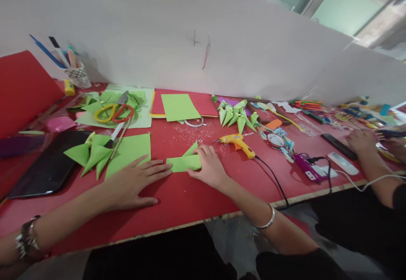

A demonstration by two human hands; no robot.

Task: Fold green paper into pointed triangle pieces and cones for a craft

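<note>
A folded strip of light-green paper (181, 164) lies on the red tabletop, with a pointed flap rising behind its right part. My left hand (135, 182) rests flat with fingers stretched out, their tips at the strip's left end. Bent over the right end are the fingers of my right hand (209, 166), its thumb at the near edge, gripping the paper. Left of the strip, a green sheet (139, 146) lies partly beneath my left hand. Green paper cones (97, 155) are grouped beside it, over a thin stick.
A yellow glue gun (237, 142) with a black cord lies to the right. Scissors (114, 113) rest on green scraps. Behind are a green square (180, 106) and more paper cones (237, 115). A purple power strip (311, 168) and another person's hand (363, 140) are farther right.
</note>
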